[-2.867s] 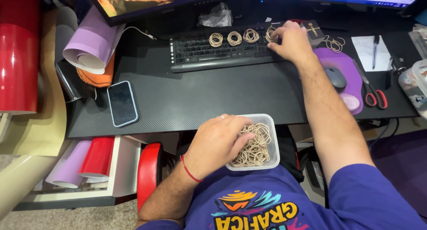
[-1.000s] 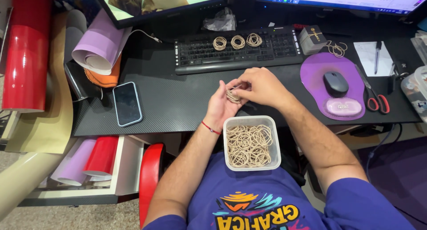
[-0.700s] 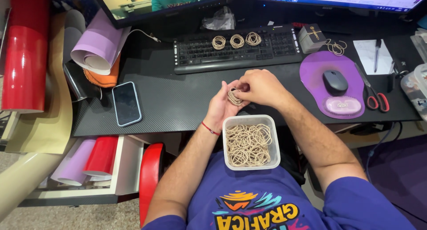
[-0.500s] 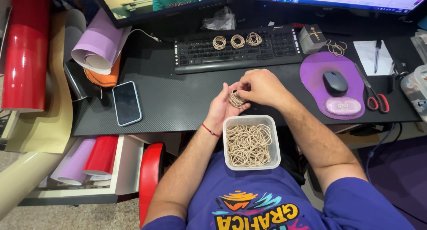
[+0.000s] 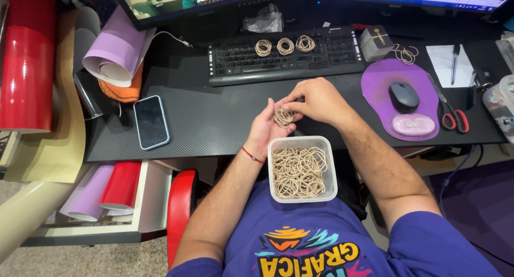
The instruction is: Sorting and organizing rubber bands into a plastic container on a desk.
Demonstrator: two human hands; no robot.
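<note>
The black tabletop [image 5: 214, 122] carried a keyboard [image 5: 284, 55], a phone [image 5: 151, 122], a purple mouse pad [image 5: 399, 100], red-handled scissors [image 5: 450, 110], a white notepad [image 5: 448, 65] and a small box [image 5: 376, 42].

Bright, even overhead light, soft shadows, sharp focus, slight edge distortion.

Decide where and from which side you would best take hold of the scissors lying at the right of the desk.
Grip the scissors by the red handle loops, coming from above on the near side. They lie flat beside the mouse pad, loops toward the desk's front edge, blades pointing away.
</note>
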